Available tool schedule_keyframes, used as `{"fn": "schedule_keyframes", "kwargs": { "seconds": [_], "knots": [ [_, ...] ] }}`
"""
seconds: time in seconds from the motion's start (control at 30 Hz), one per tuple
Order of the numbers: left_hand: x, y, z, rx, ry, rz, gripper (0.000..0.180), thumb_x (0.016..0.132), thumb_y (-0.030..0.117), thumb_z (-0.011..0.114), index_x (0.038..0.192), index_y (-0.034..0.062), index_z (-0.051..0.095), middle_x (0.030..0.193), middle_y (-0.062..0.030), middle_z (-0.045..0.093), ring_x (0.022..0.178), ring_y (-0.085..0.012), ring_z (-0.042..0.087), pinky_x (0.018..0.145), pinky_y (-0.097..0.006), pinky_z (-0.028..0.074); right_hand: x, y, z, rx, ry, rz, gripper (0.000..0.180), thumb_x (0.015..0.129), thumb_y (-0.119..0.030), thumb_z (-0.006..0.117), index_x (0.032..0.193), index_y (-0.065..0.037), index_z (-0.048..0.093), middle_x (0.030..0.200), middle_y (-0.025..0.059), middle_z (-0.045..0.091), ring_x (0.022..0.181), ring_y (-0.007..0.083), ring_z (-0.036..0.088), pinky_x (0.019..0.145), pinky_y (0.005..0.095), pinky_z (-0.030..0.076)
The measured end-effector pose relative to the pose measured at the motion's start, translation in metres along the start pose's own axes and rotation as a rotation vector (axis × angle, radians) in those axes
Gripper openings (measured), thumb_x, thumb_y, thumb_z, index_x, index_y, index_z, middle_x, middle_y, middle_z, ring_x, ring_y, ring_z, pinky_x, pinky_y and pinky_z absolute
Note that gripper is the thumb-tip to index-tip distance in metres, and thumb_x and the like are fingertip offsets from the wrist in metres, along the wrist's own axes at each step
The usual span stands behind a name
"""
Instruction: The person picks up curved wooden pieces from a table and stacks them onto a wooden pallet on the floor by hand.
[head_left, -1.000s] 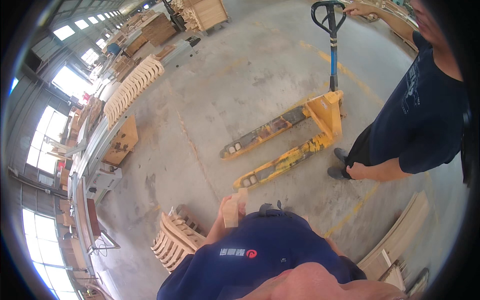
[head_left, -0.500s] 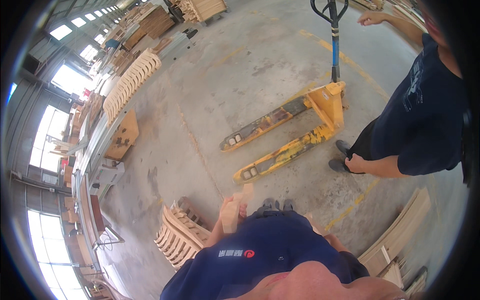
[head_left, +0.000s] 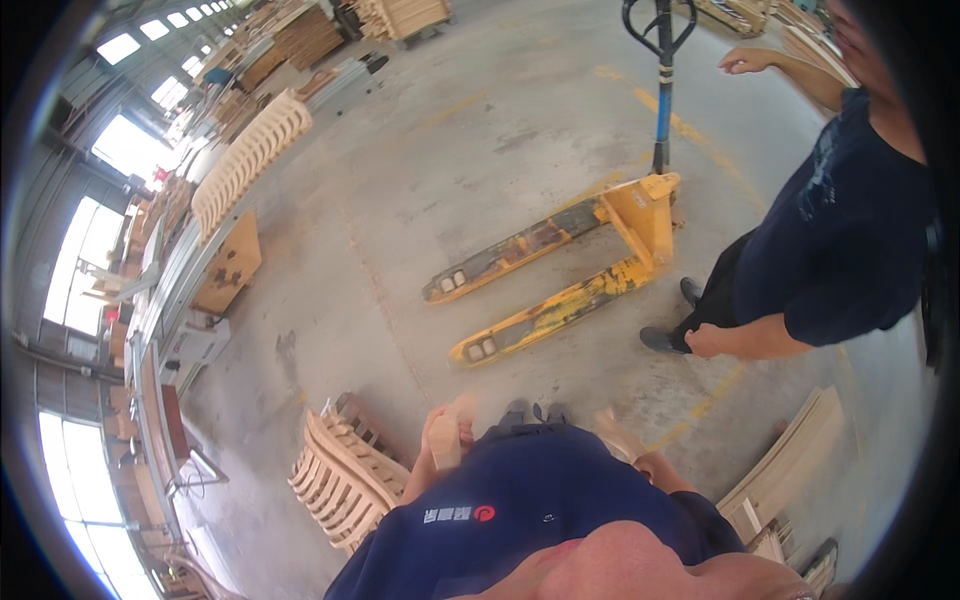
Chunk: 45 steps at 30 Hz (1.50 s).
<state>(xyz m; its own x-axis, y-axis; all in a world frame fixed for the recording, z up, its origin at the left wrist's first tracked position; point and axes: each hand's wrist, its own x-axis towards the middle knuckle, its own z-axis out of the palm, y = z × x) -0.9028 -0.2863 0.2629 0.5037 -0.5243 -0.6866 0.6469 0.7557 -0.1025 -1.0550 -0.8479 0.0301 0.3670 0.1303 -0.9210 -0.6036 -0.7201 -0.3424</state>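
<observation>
Low in front of my body, my left hand is closed around a pale curved wooden piece, whose far end is smeared by motion. My right hand is at my right side, partly hidden by my dark blue shirt. From it another pale wooden piece sticks out, also blurred, and the fingers appear wrapped round its near end. Just left of my left arm stands a stack of curved slotted wooden parts.
A yellow pallet jack stands ahead, forks pointing left toward me. At the right is another person in dark clothes. Boards lean at the lower right. A long bench and a row of curved wooden parts line the left.
The wooden piece at my right hand has come out further into view. The piece in my left hand has shifted slightly. The whole view has moved a little.
</observation>
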Motion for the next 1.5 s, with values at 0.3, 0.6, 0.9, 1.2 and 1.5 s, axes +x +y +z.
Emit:
{"fn": "schedule_keyframes", "kwargs": {
  "seconds": [0.3,0.6,0.9,1.2,1.5],
  "knots": [
    [0.007,0.018,-0.049,-0.073,-0.151,0.030,0.067,0.083,0.046,0.062,0.122,-0.0076,0.047,0.086,-0.0061,0.053,0.075,-0.0181,0.052,0.073,-0.031,0.047,0.022,-0.048,-0.022,0.219,0.063,0.351,0.024,0.082,-0.021,0.065,0.091,0.000,0.073,0.078,0.0120,0.074,0.074,0.0231,0.071,0.075,0.0407,0.054],
    [0.014,0.019,-0.017,-0.009,0.004,0.020,0.031,0.090,0.037,0.056,0.106,0.0104,0.059,0.083,-0.0032,0.058,0.069,-0.0186,0.054,0.067,-0.034,0.047,0.031,-0.030,-0.004,0.145,0.026,0.338,0.027,0.087,-0.020,0.060,0.098,0.002,0.071,0.083,0.0105,0.076,0.076,0.0227,0.073,0.076,0.0405,0.055],
    [0.016,0.019,-0.012,-0.007,0.014,0.003,0.033,0.090,0.038,0.056,0.108,0.0102,0.058,0.087,-0.0035,0.057,0.072,-0.0189,0.053,0.069,-0.034,0.047,0.025,-0.014,0.027,0.137,-0.066,0.422,0.020,0.084,-0.020,0.067,0.092,-0.003,0.072,0.082,0.0108,0.074,0.075,0.0205,0.072,0.072,0.0374,0.053],
    [0.017,0.013,-0.011,-0.005,0.031,0.065,0.036,0.090,0.040,0.056,0.110,0.0101,0.057,0.090,-0.0039,0.057,0.076,-0.0191,0.053,0.070,-0.034,0.046,0.055,0.045,0.057,0.114,-0.030,0.358,0.011,0.074,-0.014,0.069,0.080,-0.005,0.071,0.078,0.0101,0.071,0.073,0.0176,0.067,0.070,0.0375,0.049],
    [0.038,0.037,-0.057,0.008,0.028,0.055,0.045,0.088,0.047,0.058,0.115,0.0114,0.055,0.093,-0.0037,0.056,0.079,-0.0195,0.051,0.071,-0.034,0.046,0.075,0.035,0.028,0.106,-0.223,0.449,0.012,0.079,-0.019,0.066,0.072,-0.009,0.070,0.077,0.0065,0.071,0.075,0.0165,0.068,0.073,0.0375,0.048]
  ]
}}
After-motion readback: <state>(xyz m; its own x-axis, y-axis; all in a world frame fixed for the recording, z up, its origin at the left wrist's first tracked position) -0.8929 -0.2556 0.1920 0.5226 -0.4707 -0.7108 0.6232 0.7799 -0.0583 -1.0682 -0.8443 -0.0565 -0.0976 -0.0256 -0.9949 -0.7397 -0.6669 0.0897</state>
